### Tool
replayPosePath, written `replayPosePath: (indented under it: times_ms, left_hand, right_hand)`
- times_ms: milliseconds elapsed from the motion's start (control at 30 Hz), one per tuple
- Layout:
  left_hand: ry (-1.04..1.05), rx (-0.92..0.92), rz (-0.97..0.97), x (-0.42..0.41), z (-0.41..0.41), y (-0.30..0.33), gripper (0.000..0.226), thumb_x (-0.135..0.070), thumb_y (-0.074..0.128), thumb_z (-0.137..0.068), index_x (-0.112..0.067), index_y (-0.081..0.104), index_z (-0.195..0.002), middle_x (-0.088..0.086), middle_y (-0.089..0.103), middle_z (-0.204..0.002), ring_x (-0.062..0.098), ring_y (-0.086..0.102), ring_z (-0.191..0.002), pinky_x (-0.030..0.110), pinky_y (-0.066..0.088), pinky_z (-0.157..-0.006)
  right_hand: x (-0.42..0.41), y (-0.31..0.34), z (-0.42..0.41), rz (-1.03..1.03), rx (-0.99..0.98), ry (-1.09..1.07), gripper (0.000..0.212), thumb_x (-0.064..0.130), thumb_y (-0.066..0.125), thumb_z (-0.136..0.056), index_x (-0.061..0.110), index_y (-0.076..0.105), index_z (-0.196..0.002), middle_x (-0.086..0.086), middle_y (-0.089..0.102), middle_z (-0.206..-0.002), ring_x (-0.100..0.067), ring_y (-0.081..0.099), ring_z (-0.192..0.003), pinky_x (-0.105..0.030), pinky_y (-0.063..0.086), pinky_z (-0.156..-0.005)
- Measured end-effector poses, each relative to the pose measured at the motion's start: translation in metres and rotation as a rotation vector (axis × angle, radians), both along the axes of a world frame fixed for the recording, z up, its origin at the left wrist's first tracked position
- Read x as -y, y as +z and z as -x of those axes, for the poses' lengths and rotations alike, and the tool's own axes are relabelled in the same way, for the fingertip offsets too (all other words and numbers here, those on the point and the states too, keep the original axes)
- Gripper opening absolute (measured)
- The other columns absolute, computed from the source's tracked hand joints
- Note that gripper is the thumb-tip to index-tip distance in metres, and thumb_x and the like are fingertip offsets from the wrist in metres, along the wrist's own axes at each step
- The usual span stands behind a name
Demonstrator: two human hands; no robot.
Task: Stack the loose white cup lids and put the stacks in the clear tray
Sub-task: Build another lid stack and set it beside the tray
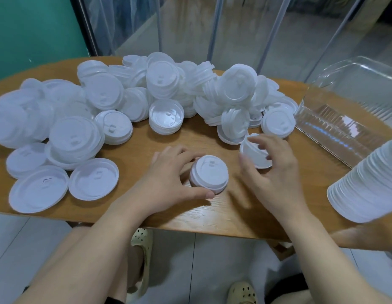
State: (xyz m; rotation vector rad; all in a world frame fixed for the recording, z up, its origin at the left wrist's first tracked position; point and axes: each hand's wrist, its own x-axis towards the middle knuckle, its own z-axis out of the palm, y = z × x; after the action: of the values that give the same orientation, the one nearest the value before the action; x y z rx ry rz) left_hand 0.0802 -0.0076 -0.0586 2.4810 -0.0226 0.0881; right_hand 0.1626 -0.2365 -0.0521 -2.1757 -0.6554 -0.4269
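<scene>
The table [212, 218] has its near edge just behind the wrists, and a bare strip of wood runs between that edge and the heap. The heap [147, 93] of white lids spreads across the far and left side, too many to count. One clear tray [344, 126] sits at the right, partly over the table's edge. One long stack [366, 183] lies near right. The left hand [168, 178] curls round a short stack [209, 174]; the right hand [276, 170] pinches one tilted lid [254, 154], fingers spread.

Home-like room: wooden table [212, 218], tiled floor [26, 238], glass doors [234, 25].
</scene>
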Motion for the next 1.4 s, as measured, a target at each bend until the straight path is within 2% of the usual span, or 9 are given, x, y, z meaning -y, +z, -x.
replayPosePath:
  times_ms: [100,200,333,433,600,800,933,1133,1400]
  left_hand:
    - [-0.013,0.017,-0.007,0.002,-0.002,-0.002,0.093,-0.090,0.062,-0.060,-0.048,0.050,-0.142,-0.025,0.050,-0.126,0.002,0.040,-0.124,0.031,0.026,-0.109]
    - [-0.023,0.039,0.008,0.004,-0.003,-0.003,0.089,-0.088,0.063,-0.062,-0.046,0.053,-0.139,-0.028,0.053,-0.125,0.000,0.042,-0.124,0.028,0.026,-0.108]
    - [-0.010,0.021,0.062,0.005,-0.005,-0.002,0.088,-0.082,0.073,-0.064,-0.041,0.056,-0.140,-0.028,0.054,-0.125,-0.004,0.045,-0.121,0.034,0.036,-0.111]
    - [-0.007,0.014,0.056,0.007,-0.005,-0.001,0.084,-0.073,0.079,-0.067,-0.041,0.055,-0.141,-0.027,0.052,-0.126,-0.003,0.044,-0.121,0.035,0.038,-0.112]
    - [0.035,-0.036,0.063,0.007,-0.002,-0.001,0.088,-0.074,0.077,-0.065,-0.043,0.054,-0.143,-0.028,0.045,-0.128,0.005,0.038,-0.128,0.032,0.032,-0.110]
    - [0.038,-0.026,0.077,0.007,-0.002,0.003,0.080,-0.063,0.086,-0.065,-0.042,0.059,-0.138,-0.022,0.053,-0.120,0.004,0.042,-0.117,0.031,0.034,-0.105]
    - [0.046,0.010,0.088,0.008,-0.001,0.003,0.073,-0.056,0.091,-0.066,-0.043,0.062,-0.131,-0.019,0.059,-0.119,0.007,0.048,-0.115,0.037,0.038,-0.108]
    - [0.052,0.015,0.093,0.008,0.001,0.005,0.077,-0.058,0.089,-0.064,-0.037,0.063,-0.133,-0.019,0.059,-0.120,0.005,0.049,-0.116,0.037,0.038,-0.110]
    - [0.033,-0.022,0.083,0.000,0.002,0.002,0.095,-0.060,0.090,-0.063,-0.034,0.052,-0.146,-0.021,0.056,-0.126,0.003,0.046,-0.121,0.033,0.042,-0.108]
  right_hand:
    - [0.016,0.008,-0.021,0.002,-0.099,-0.265,0.053,0.043,0.074,-0.088,0.012,0.060,-0.129,0.002,0.056,-0.124,-0.024,0.050,-0.123,-0.026,0.034,-0.101]
    - [0.024,0.005,-0.033,0.058,-0.305,-0.337,0.073,0.055,0.075,-0.082,0.015,0.055,-0.140,-0.001,0.055,-0.135,-0.023,0.046,-0.133,-0.038,0.038,-0.112]
    - [0.021,0.002,-0.035,-0.040,-0.438,-0.252,0.058,0.052,0.078,-0.082,0.024,0.061,-0.131,0.008,0.064,-0.124,-0.014,0.058,-0.119,-0.037,0.047,-0.103]
    - [0.019,0.001,-0.035,-0.056,-0.428,-0.249,0.058,0.047,0.079,-0.084,0.019,0.062,-0.132,0.008,0.064,-0.121,-0.013,0.059,-0.115,-0.030,0.045,-0.096]
    - [0.017,0.007,-0.033,-0.164,-0.359,-0.217,0.054,0.043,0.081,-0.084,0.025,0.061,-0.130,0.011,0.062,-0.125,-0.007,0.057,-0.116,-0.027,0.046,-0.101]
    - [0.007,0.006,0.000,-0.081,-0.231,0.045,0.060,0.044,0.084,-0.081,0.024,0.061,-0.132,0.017,0.064,-0.125,0.002,0.058,-0.117,-0.010,0.042,-0.096]
    - [-0.005,-0.002,0.019,0.004,-0.299,0.220,0.065,0.045,0.081,-0.079,0.027,0.059,-0.137,0.020,0.061,-0.128,-0.001,0.056,-0.124,-0.013,0.045,-0.099]
    - [-0.014,-0.010,0.017,0.076,-0.287,0.262,0.065,0.036,0.085,-0.081,0.022,0.058,-0.138,0.018,0.061,-0.129,0.000,0.054,-0.125,-0.028,0.048,-0.104]
    - [-0.014,-0.009,0.017,0.144,-0.283,0.301,0.065,0.037,0.086,-0.080,0.029,0.057,-0.138,0.030,0.057,-0.128,0.008,0.050,-0.125,-0.012,0.039,-0.105]
